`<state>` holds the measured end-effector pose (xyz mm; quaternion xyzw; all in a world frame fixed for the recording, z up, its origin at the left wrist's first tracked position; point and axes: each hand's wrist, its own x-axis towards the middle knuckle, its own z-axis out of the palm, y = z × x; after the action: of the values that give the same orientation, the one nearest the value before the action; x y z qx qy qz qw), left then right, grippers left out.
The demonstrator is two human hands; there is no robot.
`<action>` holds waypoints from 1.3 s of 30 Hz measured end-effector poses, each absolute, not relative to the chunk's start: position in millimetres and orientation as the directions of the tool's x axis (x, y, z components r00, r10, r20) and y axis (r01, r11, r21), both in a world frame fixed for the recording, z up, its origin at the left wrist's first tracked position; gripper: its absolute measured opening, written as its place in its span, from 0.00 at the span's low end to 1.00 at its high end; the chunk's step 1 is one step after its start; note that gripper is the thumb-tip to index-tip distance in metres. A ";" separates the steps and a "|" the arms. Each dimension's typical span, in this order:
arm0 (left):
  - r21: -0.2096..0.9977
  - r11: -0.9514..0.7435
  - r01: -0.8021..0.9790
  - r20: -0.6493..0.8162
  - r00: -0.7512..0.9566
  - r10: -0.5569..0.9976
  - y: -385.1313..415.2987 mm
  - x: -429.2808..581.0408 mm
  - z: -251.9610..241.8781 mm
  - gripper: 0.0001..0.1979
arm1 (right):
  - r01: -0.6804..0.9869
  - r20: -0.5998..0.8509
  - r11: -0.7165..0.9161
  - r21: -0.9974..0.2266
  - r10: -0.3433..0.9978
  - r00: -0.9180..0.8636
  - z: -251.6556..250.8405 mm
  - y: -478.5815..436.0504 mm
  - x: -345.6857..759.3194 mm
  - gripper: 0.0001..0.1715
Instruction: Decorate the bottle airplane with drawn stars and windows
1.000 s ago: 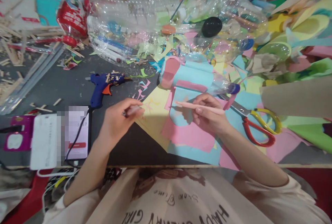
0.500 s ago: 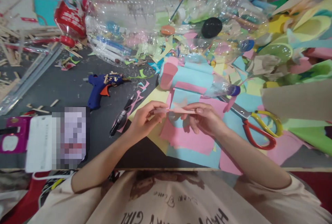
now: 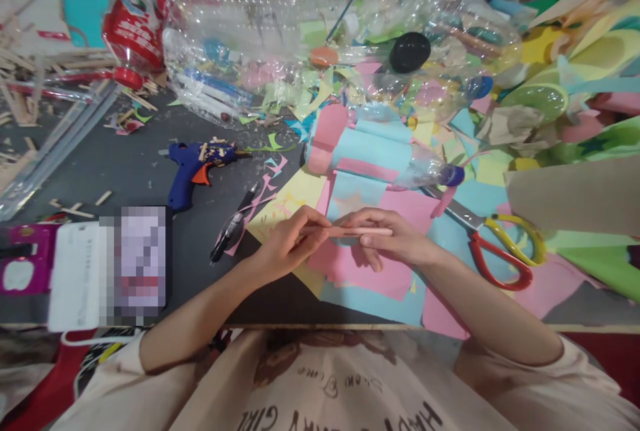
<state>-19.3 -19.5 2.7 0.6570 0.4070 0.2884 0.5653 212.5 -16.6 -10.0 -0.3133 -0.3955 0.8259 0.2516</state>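
Pinching the thin pink paper roll [image 3: 357,232] at both ends, your left hand [image 3: 287,244] and right hand [image 3: 387,238] hover over pink paper [image 3: 370,271], scissors [image 3: 493,241] lying beside.

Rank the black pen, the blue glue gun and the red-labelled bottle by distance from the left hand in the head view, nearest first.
From the left hand, pinching the pink paper stick with the right hand:
1. Black pen, just left of it.
2. Blue glue gun, farther left and back.
3. Red-labelled bottle, far back left.
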 end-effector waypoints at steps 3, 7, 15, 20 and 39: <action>0.988 0.019 0.153 -0.094 0.499 0.861 -22.2 -16.9 -1.0 0.12 | -0.167 -0.309 -0.554 -0.816 0.661 -0.684 -10.6 -16.7 212.2 0.23; 0.992 0.046 0.116 -0.097 0.485 0.869 -24.5 -14.6 -4.9 0.14 | -0.167 -0.293 -0.529 -0.832 0.675 -0.677 -12.5 -16.5 211.9 0.21; 0.994 0.046 0.104 -0.091 0.480 0.872 -26.4 -14.4 -6.2 0.15 | -0.152 -0.287 -0.502 -0.851 0.688 -0.666 -16.3 -18.5 211.2 0.21; 0.982 -0.032 0.184 -0.061 0.478 0.876 -25.0 -13.3 -0.9 0.13 | -0.163 -0.277 -0.507 -0.846 0.680 -0.679 -15.6 -17.4 212.6 0.21; 0.380 -0.142 0.914 0.121 0.103 0.987 -11.7 -128.9 59.8 0.11 | -0.300 -0.247 -0.599 -0.742 0.662 -0.708 -16.8 -12.5 216.5 0.21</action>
<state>-128.9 -11.7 59.8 0.7351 0.6466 0.1748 0.1050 216.5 -12.5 -16.8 -0.2589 -0.3487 0.8558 0.2810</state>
